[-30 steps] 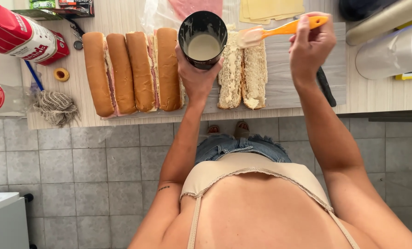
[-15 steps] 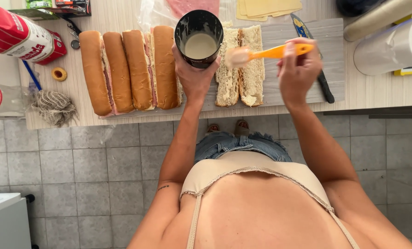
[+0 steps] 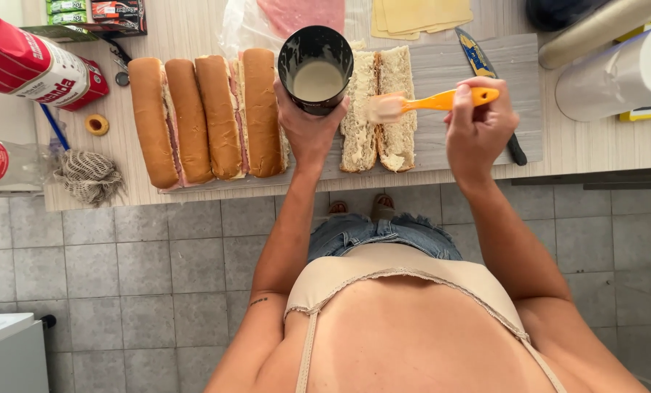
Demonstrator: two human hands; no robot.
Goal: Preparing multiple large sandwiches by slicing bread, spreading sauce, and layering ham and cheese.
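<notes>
Between the fingers of the right hand point(image 3: 478, 127): orange-handled spatula point(image 3: 427, 102), pinched tight, creamy tip over the open split roll point(image 3: 379, 109). Left hand point(image 3: 307, 127) wrapped round a black cup point(image 3: 316, 69) w/ pale sauce, held just beside that roll. Four closed sandwiches point(image 3: 205, 113) lie left on the grey board point(image 3: 471, 73); knife point(image 3: 489, 87) partly behind the right hand, on the table point(image 3: 187, 29).

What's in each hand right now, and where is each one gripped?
Left hand wraps the lower side wall of the black cup of pale sauce. Right hand pinches the orange spatula at its handle end, blade over the open bread.
</notes>
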